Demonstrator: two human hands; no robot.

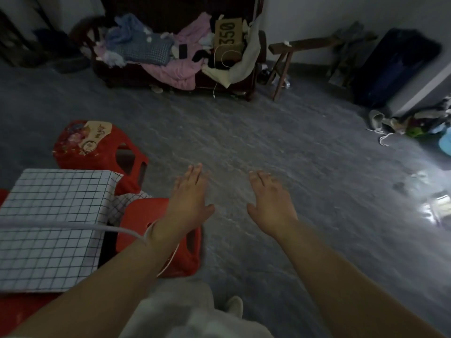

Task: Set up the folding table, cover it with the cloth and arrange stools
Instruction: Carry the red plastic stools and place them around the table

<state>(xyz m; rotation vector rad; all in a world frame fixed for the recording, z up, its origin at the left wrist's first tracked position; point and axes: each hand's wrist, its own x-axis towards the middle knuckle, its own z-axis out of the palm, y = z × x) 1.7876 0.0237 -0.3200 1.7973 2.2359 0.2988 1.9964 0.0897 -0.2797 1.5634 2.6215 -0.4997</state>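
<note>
The folded cloth (48, 225) is white with a thin dark grid. The stools (102, 150) are red, one topped with a floral print. The floor (268, 142) is grey.

dim, soft-focus view, glare on the floor (432, 211) at right, corners darkened and curved.

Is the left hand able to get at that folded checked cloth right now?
Probably yes. The left hand is open and empty, and the checked cloth lies uncovered just beside that arm; only a white cable crosses its top.
</note>
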